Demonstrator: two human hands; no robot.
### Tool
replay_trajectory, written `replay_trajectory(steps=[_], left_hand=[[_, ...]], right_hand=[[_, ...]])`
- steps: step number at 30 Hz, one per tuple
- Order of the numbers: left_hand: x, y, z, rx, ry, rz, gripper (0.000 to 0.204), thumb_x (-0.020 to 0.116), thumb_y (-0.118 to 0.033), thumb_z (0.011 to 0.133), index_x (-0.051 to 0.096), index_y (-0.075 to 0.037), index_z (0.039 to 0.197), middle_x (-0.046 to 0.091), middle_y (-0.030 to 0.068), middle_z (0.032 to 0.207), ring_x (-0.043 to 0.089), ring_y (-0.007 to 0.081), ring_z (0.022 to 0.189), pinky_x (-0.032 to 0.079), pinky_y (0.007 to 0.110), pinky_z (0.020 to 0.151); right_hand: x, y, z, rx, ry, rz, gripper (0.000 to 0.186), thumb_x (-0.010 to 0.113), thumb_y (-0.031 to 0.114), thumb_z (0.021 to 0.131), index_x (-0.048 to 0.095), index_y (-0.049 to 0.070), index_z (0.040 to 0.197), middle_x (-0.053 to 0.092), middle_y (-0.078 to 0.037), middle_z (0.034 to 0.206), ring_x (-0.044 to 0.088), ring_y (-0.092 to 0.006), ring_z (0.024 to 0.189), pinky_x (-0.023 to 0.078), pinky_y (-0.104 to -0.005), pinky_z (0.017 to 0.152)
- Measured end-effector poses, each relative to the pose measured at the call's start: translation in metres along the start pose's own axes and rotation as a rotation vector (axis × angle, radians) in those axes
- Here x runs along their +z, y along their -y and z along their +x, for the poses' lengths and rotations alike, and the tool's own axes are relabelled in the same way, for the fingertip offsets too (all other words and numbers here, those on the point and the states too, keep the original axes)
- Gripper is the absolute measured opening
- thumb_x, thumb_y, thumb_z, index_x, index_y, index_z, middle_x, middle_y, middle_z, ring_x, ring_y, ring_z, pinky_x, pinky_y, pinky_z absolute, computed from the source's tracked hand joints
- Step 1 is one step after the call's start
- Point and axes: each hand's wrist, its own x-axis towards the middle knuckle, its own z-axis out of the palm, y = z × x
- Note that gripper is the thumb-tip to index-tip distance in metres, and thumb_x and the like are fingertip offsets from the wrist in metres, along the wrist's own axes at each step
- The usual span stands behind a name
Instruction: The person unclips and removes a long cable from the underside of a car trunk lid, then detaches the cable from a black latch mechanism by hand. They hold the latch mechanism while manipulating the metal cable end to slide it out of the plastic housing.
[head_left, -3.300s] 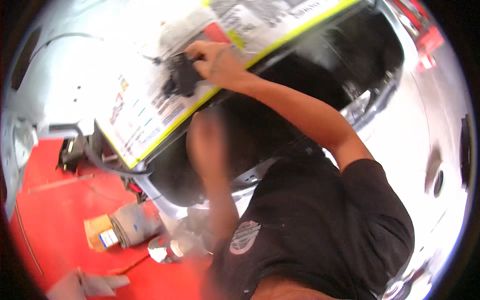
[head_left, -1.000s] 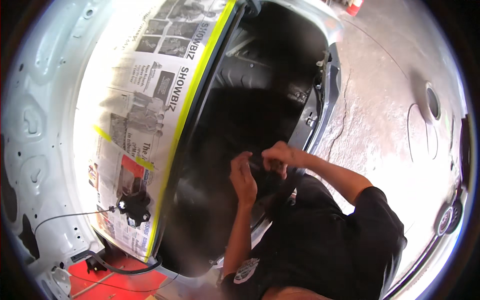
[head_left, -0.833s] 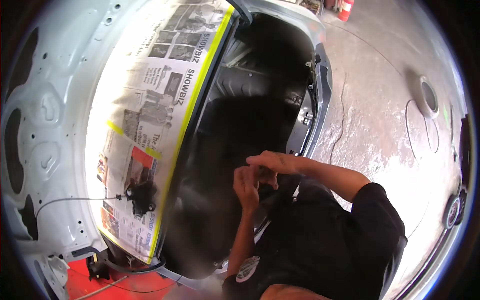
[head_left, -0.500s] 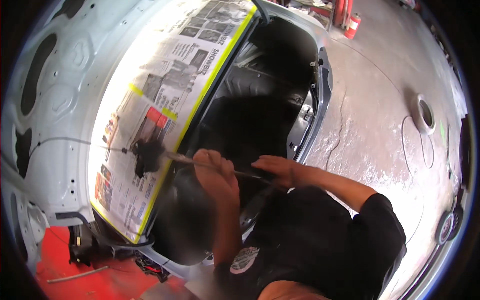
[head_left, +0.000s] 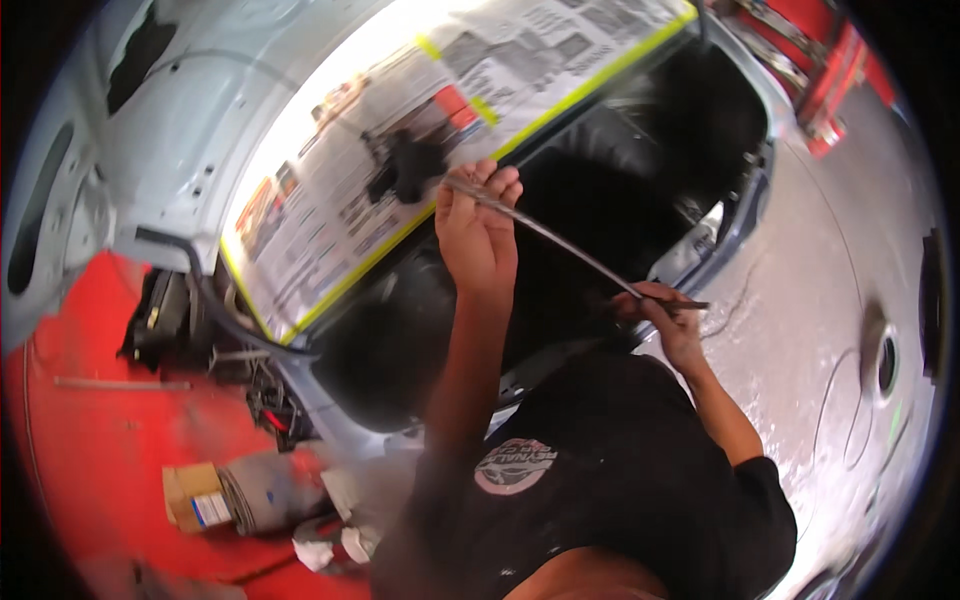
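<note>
A long, thin metal rod (head_left: 570, 245) slants across the dark trunk opening (head_left: 600, 180) of a car body. My left hand (head_left: 478, 235), palm turned up, holds its upper left end between thumb and fingers. Near the lower right end, my right hand (head_left: 668, 315) is closed around the rod, whose dark tip sticks out past the fingers. Just beyond my left fingertips, a dark, blurred part (head_left: 408, 165) shows in front of the newspaper sheets (head_left: 330, 180). Bright yellow tape (head_left: 590, 92) edges those sheets.
The raised pale panel (head_left: 190, 100) stands at the left. A cardboard box (head_left: 190, 495) and a grey roll (head_left: 270, 490) lie on the red floor (head_left: 110, 430). Red equipment (head_left: 830, 90) stands at the far right, and a pale ring-shaped roll (head_left: 882, 360) at the right.
My view has swung, so the car appears turned. My right hand, earlier flat with fingers stretched beside the rod, now grips its lower end. My left hand has turned palm up.
</note>
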Motion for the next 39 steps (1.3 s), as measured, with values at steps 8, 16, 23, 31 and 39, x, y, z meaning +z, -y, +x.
replay_trajectory(steps=[8, 16, 23, 31, 39], left_hand=[[-0.027, -0.039, 0.001, 0.057, -0.117, -0.097, 0.025, 0.057, -0.027, 0.107, 0.063, -0.005, 0.116, 0.068, 0.0142, 0.124, 0.066, 0.0312, 0.118, 0.052, 0.05, 0.108], [-0.034, -0.045, -0.006, 0.085, -0.066, 0.038, 0.025, 0.055, -0.023, 0.108, 0.065, -0.001, 0.112, 0.071, 0.0163, 0.119, 0.071, 0.0303, 0.11, 0.055, 0.05, 0.105], [-0.023, -0.06, -0.011, 0.097, -0.048, 0.234, 0.028, 0.05, -0.022, 0.11, 0.066, 0.001, 0.111, 0.072, 0.0152, 0.107, 0.073, 0.0293, 0.102, 0.059, 0.046, 0.095], [-0.019, -0.069, -0.009, 0.051, 0.012, 0.195, 0.027, 0.051, -0.023, 0.109, 0.065, 0.001, 0.113, 0.071, 0.0141, 0.108, 0.073, 0.0297, 0.098, 0.06, 0.047, 0.093], [-0.026, -0.07, -0.003, 0.062, -0.013, 0.23, 0.026, 0.052, -0.021, 0.109, 0.066, 0.001, 0.11, 0.071, 0.0151, 0.106, 0.073, 0.0303, 0.094, 0.062, 0.048, 0.089]], right_hand=[[-0.012, -0.008, 0.011, 0.028, 0.079, -0.008, 0.026, 0.059, 0.013, 0.103, 0.066, -0.003, 0.122, 0.073, -0.016, 0.107, 0.07, -0.0206, 0.096, 0.057, -0.0359, 0.089], [-0.004, -0.013, 0.027, 0.054, 0.101, -0.04, 0.027, 0.058, 0.014, 0.103, 0.066, -0.003, 0.122, 0.073, -0.016, 0.107, 0.07, -0.0203, 0.098, 0.058, -0.036, 0.091], [0.0, -0.015, 0.035, 0.156, 0.158, 0.086, 0.027, 0.063, 0.017, 0.1, 0.065, -0.001, 0.121, 0.072, -0.015, 0.1, 0.071, -0.0247, 0.1, 0.061, -0.0392, 0.087], [0.007, -0.023, 0.046, 0.161, 0.197, 0.111, 0.03, 0.058, 0.013, 0.103, 0.061, -0.004, 0.127, 0.074, -0.017, 0.108, 0.073, -0.024, 0.098, 0.06, -0.037, 0.09], [0.01, -0.023, 0.051, 0.241, 0.355, 0.28, 0.032, 0.059, 0.006, 0.1, 0.059, -0.003, 0.131, 0.072, -0.018, 0.113, 0.071, -0.0262, 0.108, 0.061, -0.0374, 0.091]])
